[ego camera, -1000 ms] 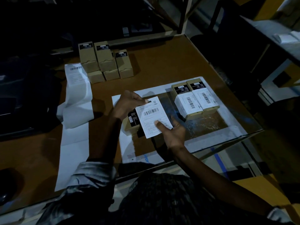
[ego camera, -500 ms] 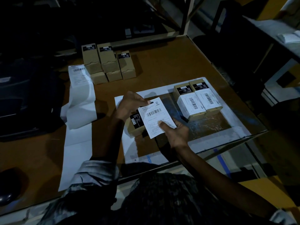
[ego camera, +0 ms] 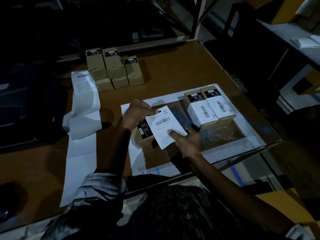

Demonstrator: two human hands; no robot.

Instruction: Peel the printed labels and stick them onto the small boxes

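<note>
Nearest you, your right hand [ego camera: 187, 141] pinches the lower edge of the printed label [ego camera: 165, 126], thumb on top and fingers curled beneath, so that grip is clamped on it. Your left hand [ego camera: 136, 112] pinches the label's upper left corner, clamped too. The label hovers tilted over a small box [ego camera: 143, 135] standing on the white sheet [ego camera: 136, 160] on the tabletop [ego camera: 173, 70]. Just right and farther, two labelled boxes [ego camera: 208, 106] lie side by side, touching. To the left trails the label strip [ego camera: 83, 108]. Farthest, a stack of plain boxes [ego camera: 114, 70] stands near the tabletop's back edge.
</note>
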